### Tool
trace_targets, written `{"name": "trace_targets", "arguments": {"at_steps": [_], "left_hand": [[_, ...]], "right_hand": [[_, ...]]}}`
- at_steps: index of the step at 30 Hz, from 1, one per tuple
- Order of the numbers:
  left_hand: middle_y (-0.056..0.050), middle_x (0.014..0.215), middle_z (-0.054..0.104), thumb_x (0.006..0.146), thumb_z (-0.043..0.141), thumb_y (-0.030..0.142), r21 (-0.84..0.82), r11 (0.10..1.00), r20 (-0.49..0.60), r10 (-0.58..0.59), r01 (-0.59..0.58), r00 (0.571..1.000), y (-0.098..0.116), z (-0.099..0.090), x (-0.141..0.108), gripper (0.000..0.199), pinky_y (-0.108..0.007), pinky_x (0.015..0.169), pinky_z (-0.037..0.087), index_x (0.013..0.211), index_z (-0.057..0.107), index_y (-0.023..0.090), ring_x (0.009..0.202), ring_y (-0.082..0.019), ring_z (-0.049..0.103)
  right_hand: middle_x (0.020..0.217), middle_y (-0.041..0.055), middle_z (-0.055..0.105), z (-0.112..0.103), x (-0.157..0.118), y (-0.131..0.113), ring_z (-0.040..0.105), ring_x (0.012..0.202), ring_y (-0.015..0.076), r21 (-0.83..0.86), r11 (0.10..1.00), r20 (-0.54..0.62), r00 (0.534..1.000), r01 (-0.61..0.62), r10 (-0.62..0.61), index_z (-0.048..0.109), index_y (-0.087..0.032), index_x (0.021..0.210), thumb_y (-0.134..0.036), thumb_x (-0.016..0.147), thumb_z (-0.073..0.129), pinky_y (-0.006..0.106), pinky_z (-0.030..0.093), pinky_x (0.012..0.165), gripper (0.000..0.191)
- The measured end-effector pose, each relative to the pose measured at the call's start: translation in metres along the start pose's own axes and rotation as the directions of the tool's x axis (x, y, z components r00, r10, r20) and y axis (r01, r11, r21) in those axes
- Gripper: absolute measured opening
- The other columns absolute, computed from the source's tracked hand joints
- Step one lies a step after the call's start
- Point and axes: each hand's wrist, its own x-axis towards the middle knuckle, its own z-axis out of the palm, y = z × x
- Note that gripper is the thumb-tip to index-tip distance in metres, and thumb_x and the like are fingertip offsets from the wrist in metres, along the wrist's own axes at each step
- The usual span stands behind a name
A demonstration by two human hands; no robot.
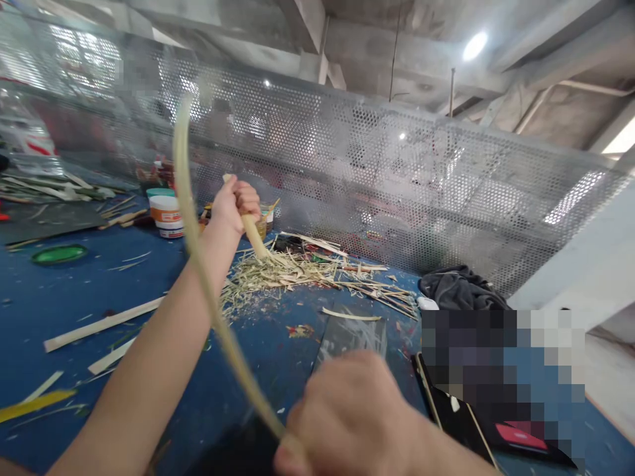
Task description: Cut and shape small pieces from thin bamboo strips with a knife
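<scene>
My left hand [237, 203] is stretched out over the far side of the blue table, closed around a pale flat strip [254, 236] whose lower end reaches a pile of thin shavings [278, 272]. Near the camera, my right hand [347, 413] is closed and slightly blurred. It grips the lower end of a long, curved, yellowish strip [213, 311], which arcs up and to the left, passing in front of my left forearm. The strip's top end is smeared by motion. A dark flat board [347, 338] lies just beyond my right hand.
White tubs [167, 216] stand by the perforated metal screen [347, 165]. Loose pale strips [104, 325] lie on the blue table [238, 360] at left. A plastic bottle [32, 142] is far left. Dark cloth [461, 287] and a black case [461, 420] are at right.
</scene>
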Motion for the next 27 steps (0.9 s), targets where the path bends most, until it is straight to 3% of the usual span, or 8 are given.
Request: {"name": "trace_targets", "arguments": {"at_steps": [3, 4, 5, 6, 11, 17, 22, 27], "left_hand": [[0.008, 0.037, 0.025, 0.099, 0.034, 0.044, 0.090, 0.991, 0.031, -0.106, 0.103, 0.994, -0.019, 0.019, -0.007, 0.055, -0.014, 0.027, 0.016, 0.050, 0.029, 0.018, 0.028, -0.003, 0.022], [0.008, 0.037, 0.024, 0.098, 0.033, 0.046, 0.130, 0.981, 0.033, -0.151, 0.146, 0.988, -0.029, 0.023, -0.008, 0.056, -0.014, 0.027, 0.015, 0.050, 0.027, 0.019, 0.028, -0.003, 0.022], [0.008, 0.037, 0.024, 0.097, 0.032, 0.051, 0.171, 0.967, 0.033, -0.196, 0.187, 0.980, -0.041, 0.028, -0.010, 0.057, -0.014, 0.026, 0.014, 0.050, 0.026, 0.019, 0.028, -0.003, 0.022], [0.008, 0.038, 0.024, 0.095, 0.030, 0.056, 0.214, 0.950, 0.033, -0.239, 0.227, 0.970, -0.054, 0.031, -0.013, 0.058, -0.014, 0.026, 0.013, 0.050, 0.026, 0.019, 0.028, -0.003, 0.022], [0.008, 0.040, 0.026, 0.097, 0.025, 0.055, 0.387, 0.877, 0.081, -0.338, 0.283, 0.938, -0.118, 0.048, -0.033, 0.060, -0.012, 0.028, 0.015, 0.055, 0.044, 0.015, 0.029, -0.003, 0.024], [0.002, 0.058, 0.053, 0.089, 0.058, 0.023, 0.487, 0.868, 0.241, -0.234, 0.091, 0.942, -0.156, 0.063, -0.067, 0.015, -0.016, 0.049, 0.044, 0.078, 0.063, 0.014, 0.050, -0.006, 0.052], [-0.001, 0.066, 0.064, 0.081, 0.068, 0.021, 0.573, 0.819, 0.286, -0.234, 0.030, 0.929, -0.163, 0.068, -0.087, 0.012, -0.019, 0.065, 0.049, 0.091, 0.070, 0.013, 0.062, -0.008, 0.061], [-0.004, 0.069, 0.070, 0.072, 0.077, 0.017, 0.635, 0.772, 0.278, -0.246, 0.014, 0.929, -0.167, 0.068, -0.094, 0.016, -0.019, 0.060, 0.048, 0.086, 0.070, 0.012, 0.062, -0.010, 0.065]], "right_hand": [[0.055, -0.0022, 0.054, -0.024, -0.008, 0.056, 0.045, 0.048, 0.0107, -0.236, 0.933, -0.143, 0.959, -0.272, 0.243, 0.058, -0.020, 0.077, -0.025, 0.098, 0.031, 0.026, 0.030, 0.048, 0.034], [0.065, 0.0008, 0.059, -0.031, -0.016, 0.076, 0.051, 0.054, 0.0116, -0.345, 0.779, -0.134, 0.849, -0.524, 0.512, 0.060, -0.020, 0.086, -0.026, 0.099, 0.030, 0.026, 0.034, 0.054, 0.033], [0.074, 0.0031, 0.062, -0.037, -0.026, 0.094, 0.055, 0.062, 0.0128, -0.428, 0.532, -0.152, 0.638, -0.731, 0.755, 0.060, -0.020, 0.091, -0.025, 0.099, 0.028, 0.026, 0.037, 0.061, 0.033], [0.080, 0.0066, 0.063, -0.041, -0.037, 0.110, 0.058, 0.069, 0.0154, -0.453, 0.417, -0.154, 0.531, -0.788, 0.833, 0.060, -0.018, 0.097, -0.022, 0.098, 0.032, 0.028, 0.038, 0.064, 0.029], [0.098, 0.0167, 0.063, -0.044, -0.084, 0.139, 0.063, 0.078, 0.0238, -0.428, 0.287, 0.022, 0.307, -0.857, 0.951, 0.058, -0.011, 0.114, -0.016, 0.077, 0.063, 0.033, 0.043, 0.067, 0.037], [0.092, 0.0020, 0.069, -0.032, -0.062, 0.102, 0.066, 0.076, 0.0136, -0.027, 0.484, 0.393, 0.436, -0.875, 0.810, 0.063, -0.021, 0.106, -0.039, 0.092, 0.048, 0.024, 0.049, 0.067, 0.027], [0.091, 0.0012, 0.068, -0.023, -0.040, 0.072, 0.065, 0.081, 0.0140, 0.422, 0.408, 0.390, 0.568, -0.810, 0.725, 0.060, -0.022, 0.105, -0.031, 0.089, 0.055, 0.025, 0.050, 0.069, 0.019], [0.074, -0.0005, 0.064, -0.023, -0.043, 0.069, 0.061, 0.068, 0.0131, 0.480, 0.359, 0.403, 0.565, -0.800, 0.720, 0.061, -0.020, 0.087, -0.025, 0.091, 0.051, 0.027, 0.047, 0.064, 0.011]]}}
